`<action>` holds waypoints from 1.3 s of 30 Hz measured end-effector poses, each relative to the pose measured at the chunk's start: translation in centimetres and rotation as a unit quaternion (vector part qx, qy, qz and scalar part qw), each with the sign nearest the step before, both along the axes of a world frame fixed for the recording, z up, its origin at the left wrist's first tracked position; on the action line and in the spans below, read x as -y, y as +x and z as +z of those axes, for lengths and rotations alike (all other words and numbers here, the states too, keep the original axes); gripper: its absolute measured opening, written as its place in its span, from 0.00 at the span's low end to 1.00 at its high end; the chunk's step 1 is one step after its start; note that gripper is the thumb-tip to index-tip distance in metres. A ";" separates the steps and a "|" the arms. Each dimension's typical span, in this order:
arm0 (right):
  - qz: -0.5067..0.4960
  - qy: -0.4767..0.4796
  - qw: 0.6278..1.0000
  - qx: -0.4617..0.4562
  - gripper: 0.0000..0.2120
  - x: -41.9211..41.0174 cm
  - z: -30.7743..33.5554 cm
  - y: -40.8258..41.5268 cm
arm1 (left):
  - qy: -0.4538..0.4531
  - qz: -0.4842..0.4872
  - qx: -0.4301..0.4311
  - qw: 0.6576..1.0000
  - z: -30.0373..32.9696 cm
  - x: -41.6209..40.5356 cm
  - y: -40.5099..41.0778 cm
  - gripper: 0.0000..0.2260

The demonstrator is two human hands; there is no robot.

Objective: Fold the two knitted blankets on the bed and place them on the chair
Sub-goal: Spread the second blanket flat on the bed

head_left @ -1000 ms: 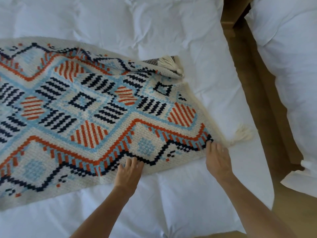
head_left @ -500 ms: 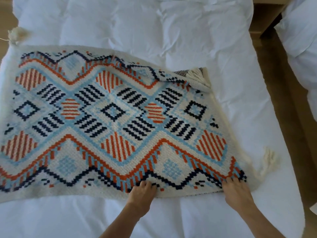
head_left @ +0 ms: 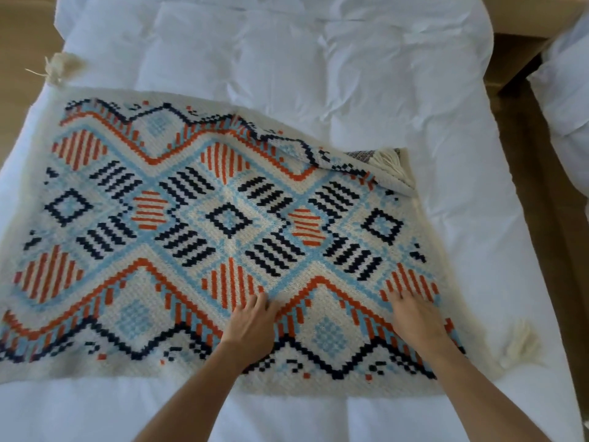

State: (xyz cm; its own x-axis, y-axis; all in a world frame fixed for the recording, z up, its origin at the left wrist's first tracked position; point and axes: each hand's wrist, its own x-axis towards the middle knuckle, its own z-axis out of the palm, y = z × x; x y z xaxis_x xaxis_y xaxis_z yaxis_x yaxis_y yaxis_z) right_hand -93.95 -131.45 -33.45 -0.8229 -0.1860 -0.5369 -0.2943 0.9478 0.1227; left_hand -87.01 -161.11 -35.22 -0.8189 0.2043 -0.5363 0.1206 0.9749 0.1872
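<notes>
White duvet covers the bed; brown floor on both sides, a second white-covered bed at far right. Knitted blanket lies spread flat on the duvet, cream with orange, navy and light-blue diamonds. Long axis runs left to right across the bed, slightly skewed. Far right corner folded over, showing its underside and a tassel. Cream tassels at near right and far left. No writing or labels legible. Left hand and right hand rest palm-down on the blanket near its front edge, fingers extended, gripping nothing.
</notes>
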 end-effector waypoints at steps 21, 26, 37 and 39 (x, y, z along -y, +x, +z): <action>-0.108 -0.191 0.967 -0.128 0.25 0.5 -3.6 -24.3 | 0.017 0.058 -0.145 0.988 -0.6 -4.9 -37.7 0.30; -0.097 -0.211 0.959 -0.159 0.11 0.5 -4.3 -26.8 | -0.005 0.012 -0.072 0.997 -2.1 -4.5 -38.7 0.30; -0.240 -0.399 0.858 -0.215 0.28 3.6 4.2 -38.9 | 0.135 0.182 -0.234 0.946 3.9 -4.3 -46.2 0.25; -0.187 -0.367 0.896 -0.166 0.30 4.6 3.0 -39.2 | 0.156 0.146 -0.189 0.959 2.9 -4.3 -46.1 0.34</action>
State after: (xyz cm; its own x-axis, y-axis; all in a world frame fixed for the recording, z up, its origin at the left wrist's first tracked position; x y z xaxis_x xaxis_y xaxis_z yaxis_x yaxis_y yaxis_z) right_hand -133.14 -136.02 -30.50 -0.9930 -0.0659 -0.0976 -0.0012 0.8341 -0.5516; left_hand -133.15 -156.85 -32.32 -0.9893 0.0399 -0.1407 -0.0317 0.8808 0.4725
